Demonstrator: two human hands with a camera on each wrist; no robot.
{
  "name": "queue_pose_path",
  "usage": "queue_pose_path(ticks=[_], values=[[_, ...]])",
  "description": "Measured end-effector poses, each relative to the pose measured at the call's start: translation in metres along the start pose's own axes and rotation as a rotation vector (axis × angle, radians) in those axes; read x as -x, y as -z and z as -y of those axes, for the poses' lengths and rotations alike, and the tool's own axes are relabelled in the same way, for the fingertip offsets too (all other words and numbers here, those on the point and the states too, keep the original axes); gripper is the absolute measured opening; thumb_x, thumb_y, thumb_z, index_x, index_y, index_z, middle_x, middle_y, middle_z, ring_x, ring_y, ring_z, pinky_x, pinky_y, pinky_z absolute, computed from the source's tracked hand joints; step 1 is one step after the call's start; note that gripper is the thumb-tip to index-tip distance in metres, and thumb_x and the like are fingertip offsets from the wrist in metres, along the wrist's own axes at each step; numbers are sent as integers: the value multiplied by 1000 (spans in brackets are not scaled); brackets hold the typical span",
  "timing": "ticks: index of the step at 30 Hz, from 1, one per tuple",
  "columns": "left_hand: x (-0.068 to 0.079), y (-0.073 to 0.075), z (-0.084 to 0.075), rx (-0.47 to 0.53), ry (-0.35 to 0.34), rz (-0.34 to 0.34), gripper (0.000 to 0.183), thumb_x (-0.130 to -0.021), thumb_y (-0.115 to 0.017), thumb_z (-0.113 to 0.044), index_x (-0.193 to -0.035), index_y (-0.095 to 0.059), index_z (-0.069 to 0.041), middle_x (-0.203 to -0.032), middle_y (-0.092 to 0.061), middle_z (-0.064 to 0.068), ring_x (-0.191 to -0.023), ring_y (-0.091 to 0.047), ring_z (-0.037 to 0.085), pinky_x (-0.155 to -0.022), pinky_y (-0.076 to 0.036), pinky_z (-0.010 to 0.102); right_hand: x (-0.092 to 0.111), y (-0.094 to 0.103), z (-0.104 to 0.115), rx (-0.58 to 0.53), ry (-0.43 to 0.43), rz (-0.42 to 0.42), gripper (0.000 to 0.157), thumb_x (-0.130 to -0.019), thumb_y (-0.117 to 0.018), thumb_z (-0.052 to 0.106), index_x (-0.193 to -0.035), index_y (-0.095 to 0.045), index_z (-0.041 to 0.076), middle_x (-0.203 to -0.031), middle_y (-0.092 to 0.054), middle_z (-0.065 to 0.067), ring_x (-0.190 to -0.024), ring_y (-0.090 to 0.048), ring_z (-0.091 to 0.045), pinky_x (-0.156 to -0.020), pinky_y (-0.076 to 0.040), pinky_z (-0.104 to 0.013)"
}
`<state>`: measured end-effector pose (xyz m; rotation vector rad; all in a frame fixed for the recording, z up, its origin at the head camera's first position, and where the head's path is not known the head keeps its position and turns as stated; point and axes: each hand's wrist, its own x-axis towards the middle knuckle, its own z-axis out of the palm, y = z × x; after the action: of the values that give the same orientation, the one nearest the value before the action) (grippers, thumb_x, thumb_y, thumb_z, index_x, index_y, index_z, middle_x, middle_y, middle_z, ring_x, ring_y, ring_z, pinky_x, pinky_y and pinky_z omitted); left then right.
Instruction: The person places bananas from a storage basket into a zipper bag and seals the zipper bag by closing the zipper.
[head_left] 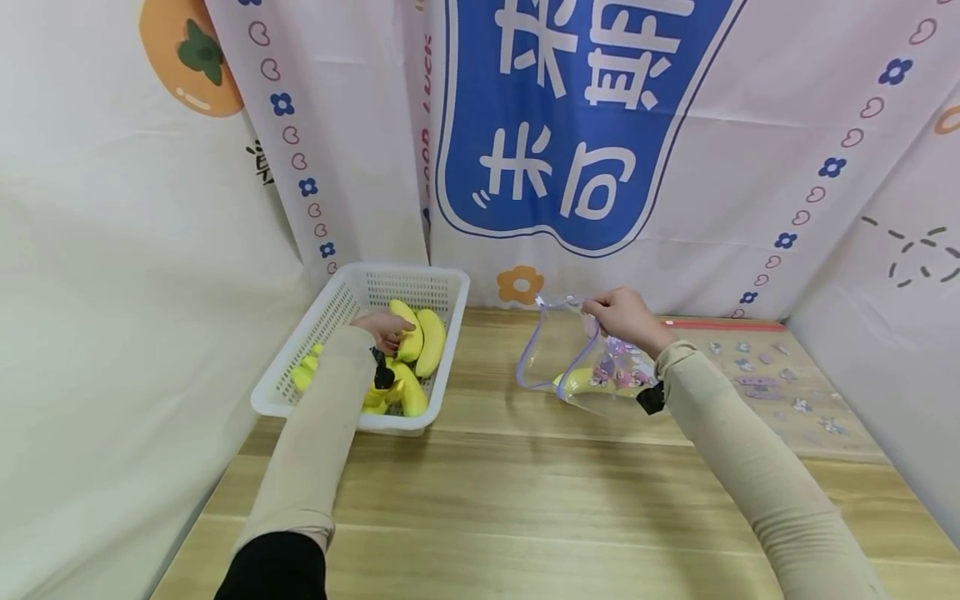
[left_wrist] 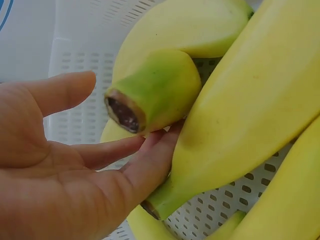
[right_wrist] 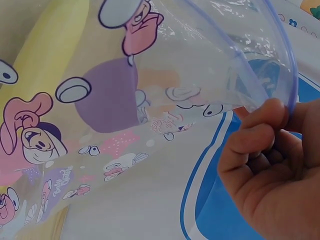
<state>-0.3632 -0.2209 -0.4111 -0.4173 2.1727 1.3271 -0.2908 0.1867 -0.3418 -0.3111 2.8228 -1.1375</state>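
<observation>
My left hand (head_left: 384,327) is inside the white basket (head_left: 461,333), among yellow bananas. In the left wrist view its fingers reach beneath the green stem end of one banana (left_wrist: 155,90), while the thumb stands apart from it. Another banana (left_wrist: 245,95) lies against the fingertips. My right hand (head_left: 626,317) pinches the purple-edged mouth of a clear zip bag (head_left: 558,346) printed with cartoon figures. The bag's mouth gapes toward the basket, and a yellow banana (head_left: 577,382) lies inside. The right wrist view shows thumb and fingers gripping the bag's rim (right_wrist: 295,75).
More bananas (head_left: 408,392) fill the near part of the basket. At the table's right lies a flat, clear printed bag (head_left: 772,383) with a red strip along its far edge. A printed cloth (head_left: 480,200) hangs behind the wooden table (head_left: 525,517).
</observation>
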Motion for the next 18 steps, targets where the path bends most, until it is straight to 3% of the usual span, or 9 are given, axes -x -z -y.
queue_pose_path(ticks=[3,6,9,15,18], values=[[2,-1,0,-70,-13,21,59,-98,-50,-22,-144,-23,5,-138,-34,26,-122,-41,34,-100,-41,43,0,1,0,9,6,-5,32,-97,-51,24,-84,-70,2,-50,-50,-2,-46,-41,-14,-45,-33,-27],[2,-1,1,-136,-26,24,53,-97,-53,-23,-137,-32,4,-115,-43,19,-101,-48,27,-90,-47,38,1,1,-1,31,19,-11,32,-97,-49,24,-86,-72,4,-50,-50,-2,-45,-41,-13,-45,-34,-27],[2,-2,1,-170,-38,35,46,-96,-55,-23,-129,-36,3,-98,-41,11,-84,-45,20,-78,-49,32,1,1,-1,44,25,-17,32,-98,-49,24,-86,-72,5,-49,-50,-1,-45,-41,-13,-45,-34,-27],[4,-3,1,-159,-35,49,52,-94,-58,-21,-133,-33,3,-105,-41,13,-89,-45,21,-78,-50,31,0,1,-1,26,20,-15,32,-97,-50,23,-77,-69,5,-49,-48,-1,-45,-40,-12,-46,-34,-27],[5,-2,0,-145,-35,50,48,-94,-58,-19,-129,-35,3,-99,-40,11,-86,-45,20,-81,-50,32,0,1,-2,25,21,-13,33,-97,-50,23,-76,-68,6,-49,-48,-1,-45,-41,-13,-46,-35,-28]])
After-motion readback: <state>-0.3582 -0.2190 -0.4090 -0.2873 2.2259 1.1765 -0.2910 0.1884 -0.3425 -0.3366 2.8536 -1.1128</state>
